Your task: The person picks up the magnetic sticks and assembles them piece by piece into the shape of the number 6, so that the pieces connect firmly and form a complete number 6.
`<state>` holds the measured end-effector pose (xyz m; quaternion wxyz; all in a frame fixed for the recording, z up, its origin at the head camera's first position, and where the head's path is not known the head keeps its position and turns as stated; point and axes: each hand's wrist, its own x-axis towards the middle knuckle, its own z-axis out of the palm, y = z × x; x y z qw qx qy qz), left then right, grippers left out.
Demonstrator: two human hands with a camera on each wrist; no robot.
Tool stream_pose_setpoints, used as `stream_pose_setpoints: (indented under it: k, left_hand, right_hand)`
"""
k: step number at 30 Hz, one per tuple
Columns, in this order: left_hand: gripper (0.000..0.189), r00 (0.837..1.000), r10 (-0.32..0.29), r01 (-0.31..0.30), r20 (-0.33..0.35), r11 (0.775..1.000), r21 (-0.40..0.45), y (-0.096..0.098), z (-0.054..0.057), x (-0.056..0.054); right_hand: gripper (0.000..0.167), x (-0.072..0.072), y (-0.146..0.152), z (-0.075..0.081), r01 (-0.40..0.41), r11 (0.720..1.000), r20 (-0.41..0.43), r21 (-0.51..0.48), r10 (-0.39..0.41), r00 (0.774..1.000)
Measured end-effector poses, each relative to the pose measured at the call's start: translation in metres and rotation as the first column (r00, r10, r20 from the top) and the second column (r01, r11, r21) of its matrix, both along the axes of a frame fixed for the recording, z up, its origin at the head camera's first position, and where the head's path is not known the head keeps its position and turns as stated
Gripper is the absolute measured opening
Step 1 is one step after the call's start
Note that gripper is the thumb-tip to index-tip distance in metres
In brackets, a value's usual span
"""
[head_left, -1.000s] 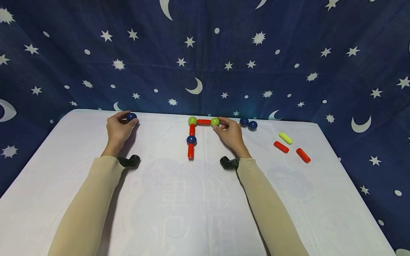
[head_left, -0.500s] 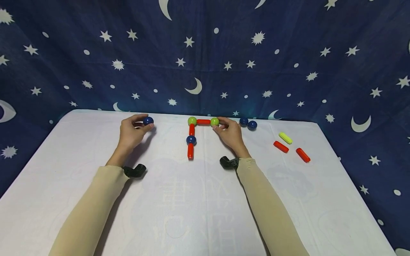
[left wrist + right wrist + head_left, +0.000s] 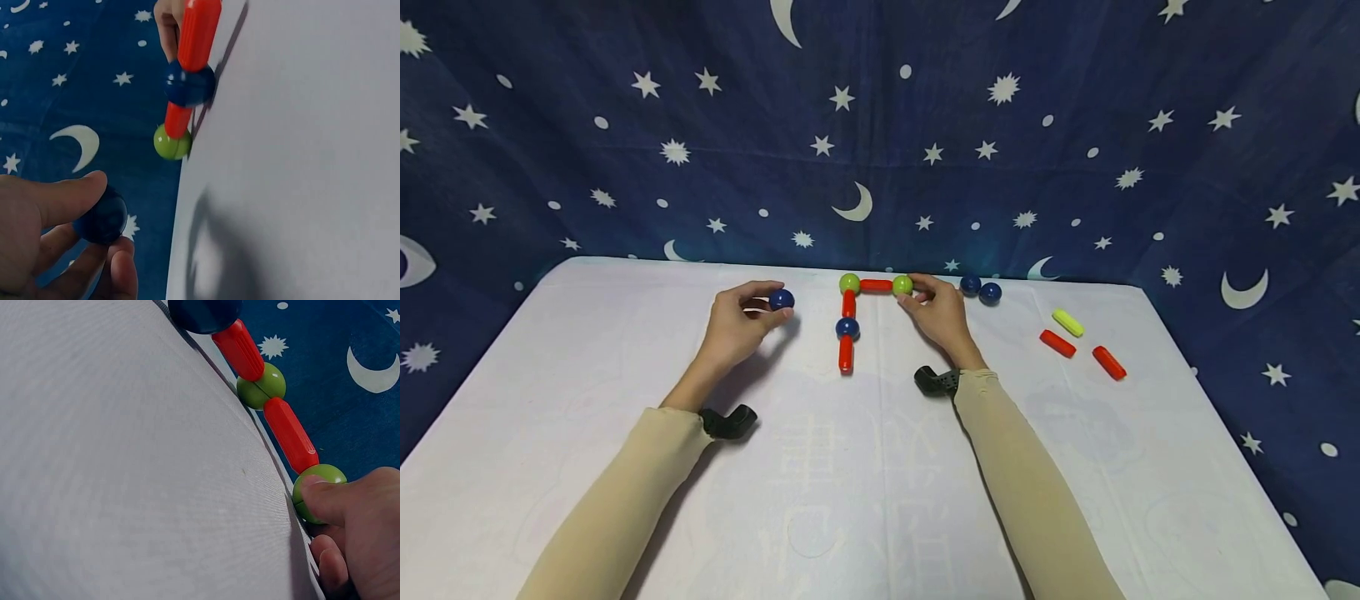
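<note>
Fingertips (image 3: pixel 94 183) of the left hand (image 3: pixel 737 325) pinch blue ball (image 3: pixel 782 299).

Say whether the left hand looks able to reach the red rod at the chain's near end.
Probably yes: only white cloth shows between the left hand and that red rod. The blue ball it holds may hinder a grip.

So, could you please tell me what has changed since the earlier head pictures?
The left hand has carried its blue ball rightward and slightly down in the head view, nearer the joined pieces. Nothing was newly grasped or released. The right hand still holds the end green ball; the loose rods stayed put.
</note>
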<state>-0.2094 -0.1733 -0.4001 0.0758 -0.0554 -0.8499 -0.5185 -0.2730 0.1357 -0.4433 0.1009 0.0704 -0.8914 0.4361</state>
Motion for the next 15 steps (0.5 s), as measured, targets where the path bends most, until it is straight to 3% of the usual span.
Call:
stream_pose_setpoints:
  k: [8, 15]
  left_hand:
    - [0.043, 0.997, -0.083, 0.083, -0.003, 0.996, -0.010, 0.011, 0.004, 0.006]
    - [0.041, 0.984, -0.176, 0.176, 0.009, 0.984, -0.019, 0.018, 0.005, 0.010]
  right_hand:
    - [0.044, 0.000, 0.000, 0.000, -0.003, 1.000, 0.009, 0.000, 0.003, 1.000]
    - [0.044, 0.000, 0.000, 0.001, -0.001, 1.000, 0.011, 0.004, 0.001, 1.000]
